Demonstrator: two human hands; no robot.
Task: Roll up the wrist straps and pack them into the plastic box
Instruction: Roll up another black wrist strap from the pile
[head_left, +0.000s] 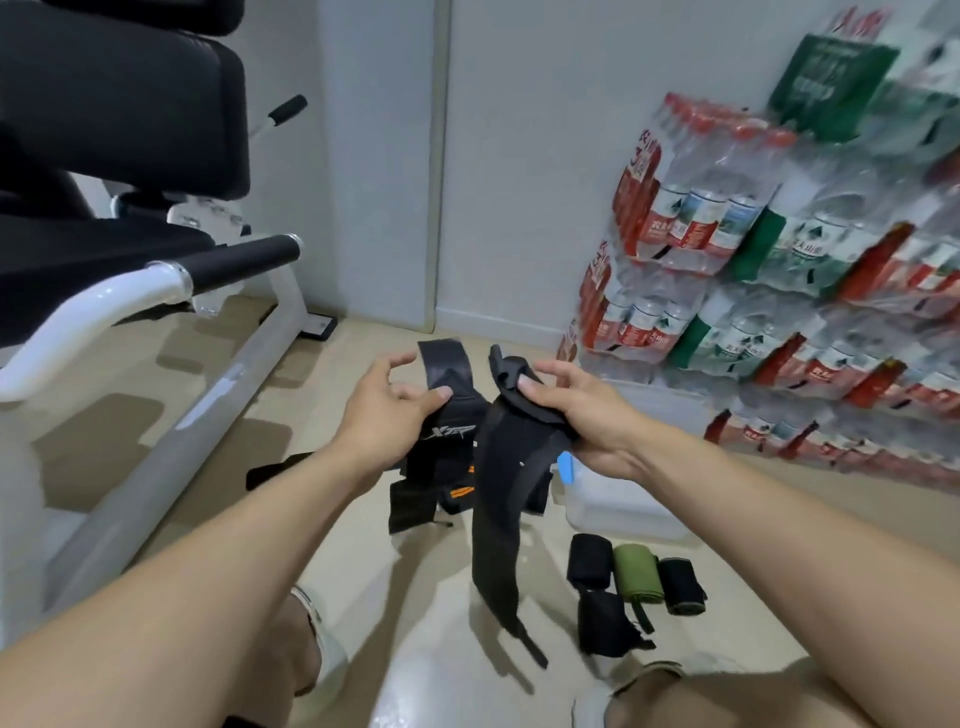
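Long black fabric wrist strap (498, 519) mid-frame, unrolled, tail dangling; right hand (587, 410) pinches top end, left hand (395, 400) thumb-pinches second black strap (447, 374). Four rolled straps (634, 577) lower right on floor, unpacked. Clear plastic box (623, 504) beside them, contents unclear.

rolled straps (636, 574) on floor before plastic box (631, 501), bottle packs (779, 270) behind

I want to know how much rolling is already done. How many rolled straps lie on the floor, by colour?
Black rolled straps: 3
Green rolled strap: 1
Total: 4, all on the floor beside the plastic box, none in it that I can see.
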